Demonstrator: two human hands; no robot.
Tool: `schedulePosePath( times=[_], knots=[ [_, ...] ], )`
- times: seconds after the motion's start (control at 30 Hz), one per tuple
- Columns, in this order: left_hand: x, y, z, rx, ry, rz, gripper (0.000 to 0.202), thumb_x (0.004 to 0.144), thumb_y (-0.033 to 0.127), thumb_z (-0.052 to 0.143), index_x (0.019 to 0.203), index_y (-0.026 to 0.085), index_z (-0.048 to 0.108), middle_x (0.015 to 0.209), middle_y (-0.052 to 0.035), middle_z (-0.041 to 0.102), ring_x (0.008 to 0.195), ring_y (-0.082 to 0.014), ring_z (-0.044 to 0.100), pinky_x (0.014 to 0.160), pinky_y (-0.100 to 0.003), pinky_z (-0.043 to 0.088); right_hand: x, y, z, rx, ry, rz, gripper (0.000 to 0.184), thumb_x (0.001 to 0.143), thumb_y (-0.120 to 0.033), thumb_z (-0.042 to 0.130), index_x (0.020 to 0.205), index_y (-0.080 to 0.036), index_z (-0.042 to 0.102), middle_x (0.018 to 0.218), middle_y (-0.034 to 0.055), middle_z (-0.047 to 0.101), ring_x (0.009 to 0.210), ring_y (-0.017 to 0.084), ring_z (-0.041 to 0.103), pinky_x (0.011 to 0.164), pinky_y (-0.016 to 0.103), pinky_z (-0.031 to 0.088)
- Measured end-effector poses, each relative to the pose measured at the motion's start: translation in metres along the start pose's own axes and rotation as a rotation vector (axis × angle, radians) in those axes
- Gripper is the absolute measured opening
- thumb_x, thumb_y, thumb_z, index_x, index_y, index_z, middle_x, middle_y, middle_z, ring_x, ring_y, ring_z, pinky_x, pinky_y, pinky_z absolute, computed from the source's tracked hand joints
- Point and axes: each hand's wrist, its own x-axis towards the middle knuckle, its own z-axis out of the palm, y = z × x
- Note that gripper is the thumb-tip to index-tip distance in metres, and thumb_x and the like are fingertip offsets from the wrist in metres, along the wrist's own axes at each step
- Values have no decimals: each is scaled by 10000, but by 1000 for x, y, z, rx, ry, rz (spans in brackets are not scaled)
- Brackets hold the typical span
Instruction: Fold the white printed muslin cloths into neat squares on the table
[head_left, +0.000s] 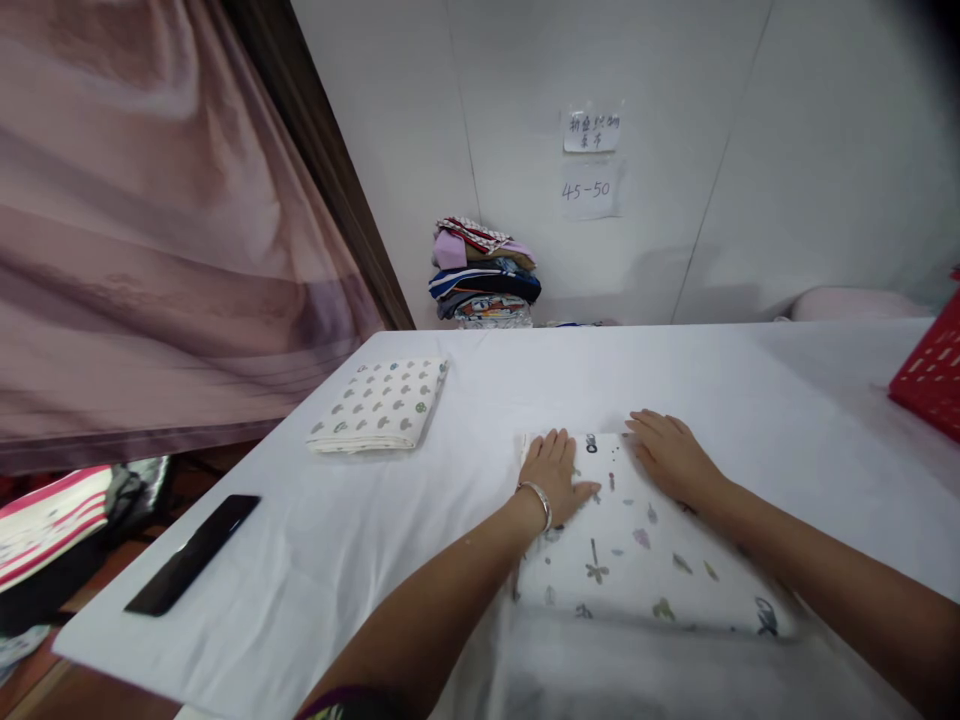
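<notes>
A folded white cloth [637, 560] with small plant prints lies on the table in front of me. My left hand [551, 475] rests flat on its far left part, fingers stretched forward and thumb out to the side; a silver bracelet circles that wrist. Over the cloth's far right corner lies my right hand [671, 455], its fingers extended and pointing to the left. Neither hand grips anything. Farther left is a second folded white cloth [379, 405], patterned with grey mushroom-like shapes, apart from both hands.
A black phone-like slab [193, 555] lies near the left edge of the white-covered table [315, 570]. Folded fabrics [484, 275] are piled beyond the far edge. A red basket [930, 370] stands at the right. Pink curtain [150, 230] hangs at left; paper signs [592, 190] are on the wall.
</notes>
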Motion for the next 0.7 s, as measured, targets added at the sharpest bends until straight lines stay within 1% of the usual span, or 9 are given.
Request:
schedulePosePath(
  times=[0.03, 0.1, 0.2, 0.27, 0.33, 0.43, 0.5, 0.6, 0.7],
  knots=[
    [1, -2, 1, -1, 5, 1, 800, 821, 648, 221, 1388, 84, 246, 1472, -131, 169, 1362, -256, 87, 1100, -438, 75, -3, -4, 2, -4, 19, -41, 368, 888, -304, 312, 1183, -196, 503, 1319, 94, 465, 1242, 250, 368, 999, 457, 282],
    [1, -3, 2, -4, 11, 6, 809, 819, 655, 199, 1393, 87, 236, 1475, -124, 159, 1364, -247, 74, 1104, -435, 58, -10, -9, 7, 9, -16, -108, 448, 893, -399, 322, 1289, -211, 416, 1386, 82, 388, 1299, 245, 282, 1033, 470, 245],
    [0, -2, -1, -13, 1, 4, 820, 812, 670, 163, 1399, 100, 226, 1478, -109, 152, 1366, -236, 71, 1108, -429, 53, -18, -10, 17, 23, -99, -118, 571, 885, -525, 284, 1363, -216, 323, 1405, 75, 357, 1314, 241, 251, 1045, 481, 235],
    [-2, -2, -3, -20, -6, 4, 818, 812, 670, 143, 1400, 108, 228, 1481, -95, 149, 1367, -221, 67, 1113, -407, 57, -20, -8, 22, 15, -121, -97, 599, 883, -553, 254, 1379, -220, 298, 1415, 61, 339, 1319, 232, 241, 1055, 475, 228],
    [-3, -4, -5, -13, 13, -29, 811, 811, 670, 135, 1397, 119, 241, 1485, -80, 140, 1369, -216, 42, 1116, -404, 43, -20, -6, 24, 3, -123, -87, 608, 881, -565, 240, 1385, -228, 289, 1421, 48, 328, 1322, 228, 231, 1064, 470, 219],
    [-5, -8, -5, 5, 48, -160, 815, 802, 676, 124, 1401, 135, 238, 1489, -67, 121, 1369, -236, -8, 1104, -463, 4, -19, -7, 24, 1, -122, -86, 605, 879, -570, 232, 1389, -247, 276, 1421, 32, 329, 1322, 225, 232, 1070, 465, 222],
    [-6, -10, -4, 5, 37, -214, 820, 799, 677, 119, 1407, 136, 216, 1489, -66, 114, 1369, -244, -18, 1095, -489, 1, -17, -8, 21, 4, -126, -81, 600, 878, -574, 227, 1384, -258, 283, 1419, 26, 332, 1322, 225, 233, 1070, 465, 225],
    [-5, -11, -2, -9, 9, -214, 805, 804, 664, 134, 1412, 142, 201, 1488, -63, 126, 1369, -242, -4, 1096, -487, 21, -15, -7, 15, 22, -174, -72, 597, 873, -584, 219, 1368, -265, 314, 1412, 27, 343, 1315, 230, 249, 1064, 466, 239],
    [-5, -11, -1, -35, 15, -207, 791, 807, 658, 146, 1413, 152, 200, 1487, -59, 137, 1369, -245, 13, 1094, -486, 51, -19, 3, 8, -7, -182, 1, 616, 858, -606, 224, 1354, -262, 346, 1428, 35, 308, 1318, 258, 233, 1061, 485, 231]
  ],
)
